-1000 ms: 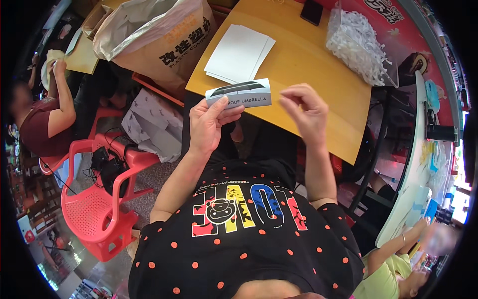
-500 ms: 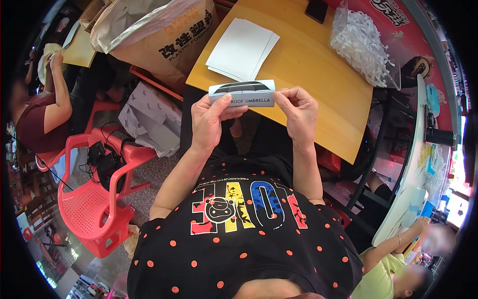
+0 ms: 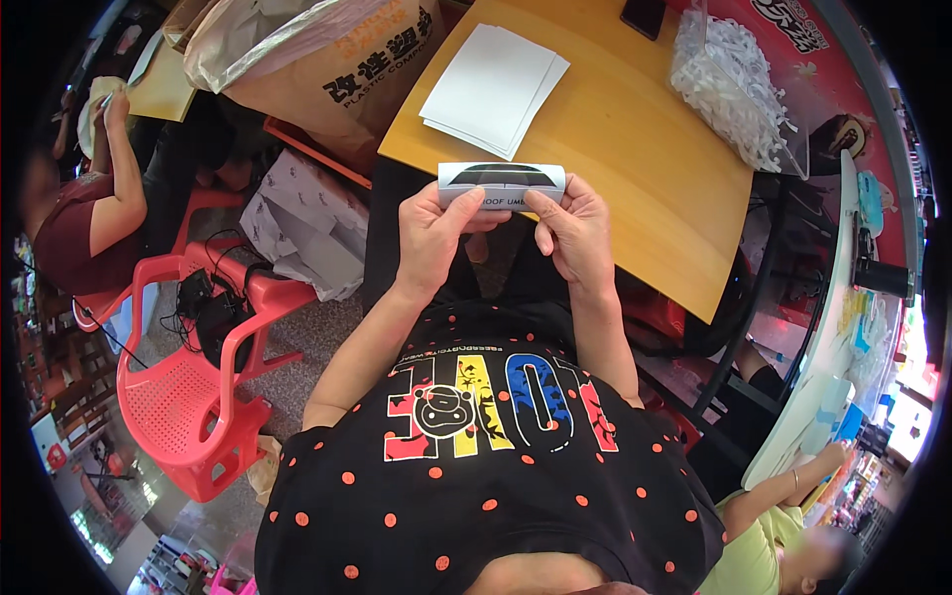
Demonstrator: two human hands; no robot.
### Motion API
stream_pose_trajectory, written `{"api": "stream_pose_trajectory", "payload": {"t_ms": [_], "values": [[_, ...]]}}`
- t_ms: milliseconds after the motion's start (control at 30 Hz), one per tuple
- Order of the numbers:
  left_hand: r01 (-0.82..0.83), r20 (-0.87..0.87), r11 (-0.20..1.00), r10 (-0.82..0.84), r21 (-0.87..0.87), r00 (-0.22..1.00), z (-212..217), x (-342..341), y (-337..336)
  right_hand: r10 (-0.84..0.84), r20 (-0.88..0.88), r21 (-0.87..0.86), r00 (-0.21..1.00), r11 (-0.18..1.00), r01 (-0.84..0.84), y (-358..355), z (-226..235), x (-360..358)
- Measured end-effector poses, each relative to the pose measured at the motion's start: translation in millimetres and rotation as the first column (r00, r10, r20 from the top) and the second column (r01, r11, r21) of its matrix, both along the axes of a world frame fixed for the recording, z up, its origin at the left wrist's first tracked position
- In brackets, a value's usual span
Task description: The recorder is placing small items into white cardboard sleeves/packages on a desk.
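A small white printed card (image 3: 502, 181) with a dark arched shape on it is curled between both hands, just in front of the near edge of the wooden table (image 3: 635, 149). My left hand (image 3: 433, 233) grips its left end, thumb on the front. My right hand (image 3: 575, 233) pinches its right end. A stack of flat white cards (image 3: 493, 89) lies on the table beyond the hands.
A clear bag of white plastic pieces (image 3: 729, 84) sits at the table's far right, a dark phone (image 3: 645, 14) at its far edge. A big brown sack (image 3: 327, 59) and a white bag (image 3: 307, 223) stand left. A red plastic chair (image 3: 188, 377) is lower left. Other people sit far left and lower right.
My right hand came in from the side and took hold of the card's right end. Both hands now curl the card, which was held flat by the left hand alone.
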State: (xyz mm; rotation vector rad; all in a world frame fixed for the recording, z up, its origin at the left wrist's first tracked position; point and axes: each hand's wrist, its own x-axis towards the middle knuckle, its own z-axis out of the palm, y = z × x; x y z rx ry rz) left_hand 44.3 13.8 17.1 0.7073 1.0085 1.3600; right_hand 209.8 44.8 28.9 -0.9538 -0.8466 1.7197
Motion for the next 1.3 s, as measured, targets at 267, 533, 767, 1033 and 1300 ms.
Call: {"api": "stream_pose_trajectory", "payload": {"t_ms": [267, 533, 767, 1033, 1300], "values": [[-0.159, -0.173, 0.987, 0.153, -0.016, 0.973, -1.4, 17.6, 3.3, -0.079, 0.132, 0.062, 0.988, 0.996, 0.071, -6.5, -8.3, -7.7], [0.029, 0.081, 0.994, -0.020, -0.109, 0.997, -13.2, -4.3, 4.7, -0.062, -0.039, -0.017, 0.997, 0.998, 0.061, -0.3, -21.9, 11.0], [0.220, 0.129, 0.945, -0.193, -0.241, 0.973, -16.9, -25.6, 3.1, -0.026, 0.095, -0.041, 0.995, 0.999, 0.030, 2.5, -23.3, 25.1], [0.173, -0.123, 0.971, -0.195, -0.166, 0.973, -14.9, -66.4, -5.9, 0.089, 0.408, 0.198, 0.909, 0.963, -0.183, 0.7, -40.0, 28.8], [-0.302, -0.045, 0.946, 0.309, 0.119, 0.950, 54.0, -144.4, 51.4, -0.032, 0.020, 0.009, 0.999, 0.999, 0.032, 1.2, -23.4, 23.7]]}}
